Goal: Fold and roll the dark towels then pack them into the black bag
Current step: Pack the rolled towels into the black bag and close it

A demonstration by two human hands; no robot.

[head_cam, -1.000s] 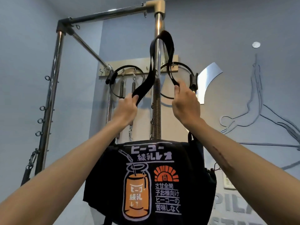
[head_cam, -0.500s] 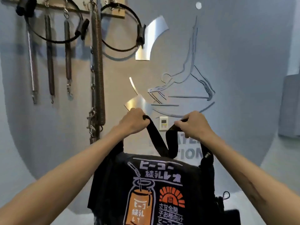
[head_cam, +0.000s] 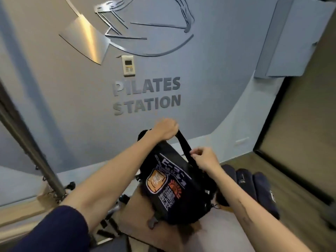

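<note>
The black bag (head_cam: pixel 174 188) with an orange can print sits tilted on a pale padded surface (head_cam: pixel 223 231) in front of me. My left hand (head_cam: pixel 166 129) is shut on the top of the bag's black strap (head_cam: pixel 183 142), holding it up. Lower on the same strap, my right hand (head_cam: pixel 204 158) pinches it between the fingers. Three rolled dark towels (head_cam: pixel 254 186) lie side by side just right of the bag, beyond my right forearm.
A grey wall with the raised letters PILATES STATION (head_cam: pixel 147 95) and a small wall controller (head_cam: pixel 128 66) stands right behind the bag. A metal frame post (head_cam: pixel 36 155) slants down at the left. A dark-edged panel (head_cam: pixel 300 142) rises at the right.
The bag has come down from the high frame bar to the padded surface. Both hands followed it down on the strap, and my view has tipped downward, bringing the rolled towels in.
</note>
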